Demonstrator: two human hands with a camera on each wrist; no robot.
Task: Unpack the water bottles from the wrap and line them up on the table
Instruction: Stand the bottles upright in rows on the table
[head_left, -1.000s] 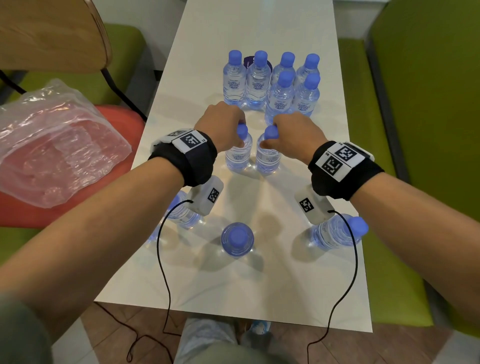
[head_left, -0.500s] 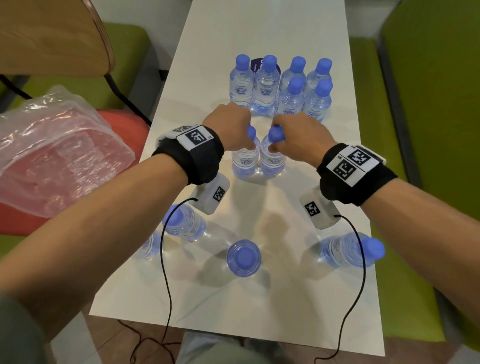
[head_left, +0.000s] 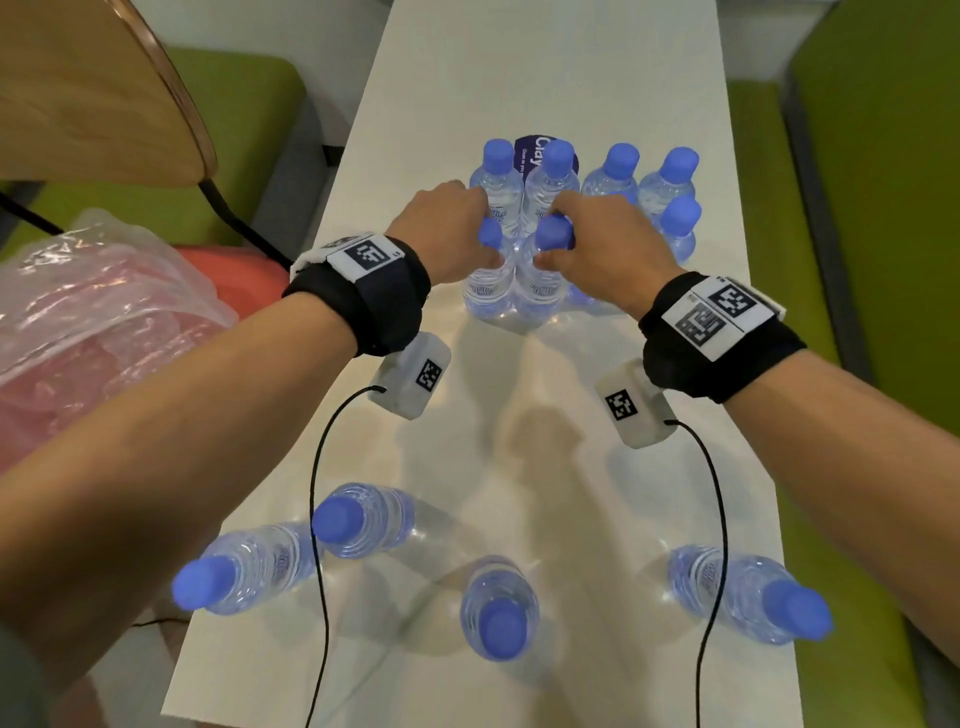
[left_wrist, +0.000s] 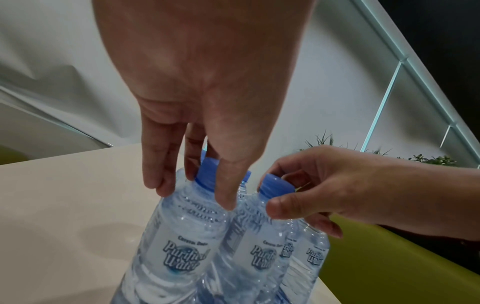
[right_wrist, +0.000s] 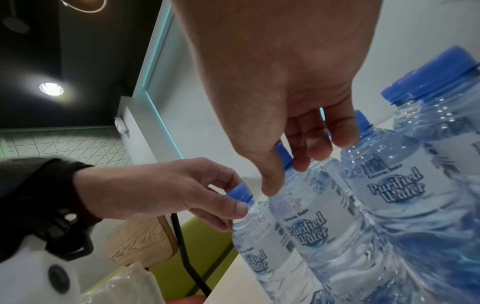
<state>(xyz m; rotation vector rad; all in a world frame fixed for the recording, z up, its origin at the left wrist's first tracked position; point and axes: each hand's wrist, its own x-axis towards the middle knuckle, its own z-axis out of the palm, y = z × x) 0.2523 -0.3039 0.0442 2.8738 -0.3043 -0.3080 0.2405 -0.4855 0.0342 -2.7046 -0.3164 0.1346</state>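
Located two water bottles upright and touching side by side at mid-table, just in front of the far group (head_left: 621, 179): the left-hand bottle (head_left: 488, 283) and the right-hand bottle (head_left: 540, 288). Found the left hand (head_left: 447, 228) clamped on the neck of the first, fingers and thumb curled just below the blue cap (left_wrist: 207, 174). Found the right hand (head_left: 608, 244) pinching the second at cap and neck in the same manner. Could not tell whether both bases rested fully on the table (head_left: 545, 78) or hung just above it. Judged the step in hand as placement of this pair into a second row against the far group. Judged unwrapping as apparently done, with the clear wrap (head_left: 93, 312) lying crumpled on the red seat (head_left: 228, 265) to the left and no bottle seen inside it. Judged the next move to call for seating both bottles squarely, loosening both grips straight upward so as not to tip the close neighbours, then reaching back for the near bottles (head_left: 498, 613). Counted two bottles in hand. Counted five bottles plainly visible in the far group, plus a sixth largely hidden behind the right hand and seen just beside the right-hand bottle in the left wrist view. Counted four near bottles, standing well apart along the near edge. Totalled twelve bottles, one wrap, one table
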